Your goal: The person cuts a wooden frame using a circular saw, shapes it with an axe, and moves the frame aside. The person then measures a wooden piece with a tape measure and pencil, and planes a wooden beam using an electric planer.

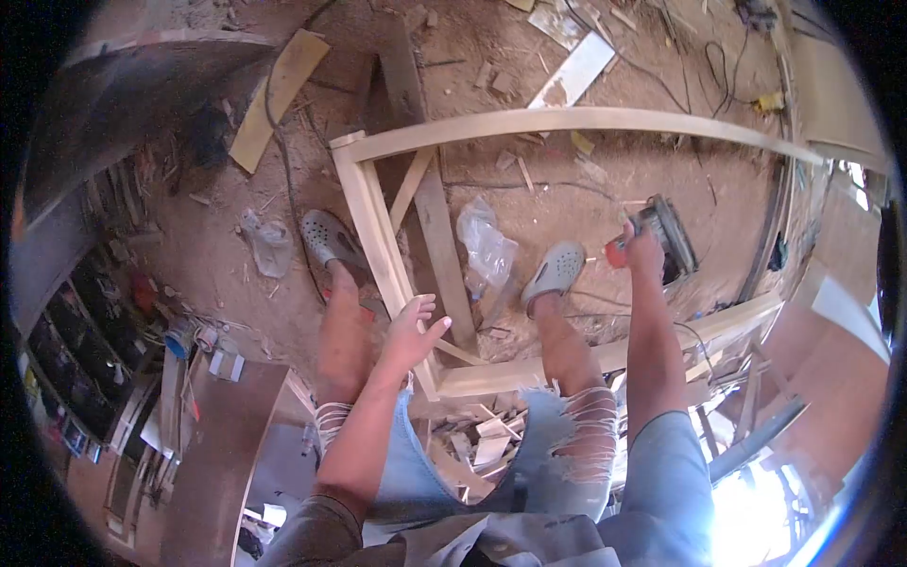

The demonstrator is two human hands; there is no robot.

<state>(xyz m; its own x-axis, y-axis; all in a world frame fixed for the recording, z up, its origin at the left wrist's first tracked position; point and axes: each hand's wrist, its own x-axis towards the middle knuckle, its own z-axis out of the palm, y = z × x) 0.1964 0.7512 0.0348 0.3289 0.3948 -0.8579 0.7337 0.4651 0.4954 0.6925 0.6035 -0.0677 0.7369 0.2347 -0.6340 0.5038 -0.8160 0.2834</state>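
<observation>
A pale wooden frame (378, 227) with a curved long rail stands in front of my legs. My left hand (411, 333), its fingers apart, is over the frame's left end piece; whether it touches the wood I cannot tell. Nothing is in that hand. On the right, my right hand (644, 248) is wrapped round a black-and-orange power tool (676, 241), whose exact kind is unclear. The tool is within the frame's outline as seen from above, above the dirt floor, to the right of my right clog (556, 272).
A grey board (444, 236) passes under the frame's left part. Plastic bags (487, 244), offcuts (572, 74) and dark cables (274, 104) lie on the dirt floor. Scrap wood (491, 439) is piled between my legs. A brown panel (213, 454) is at lower left.
</observation>
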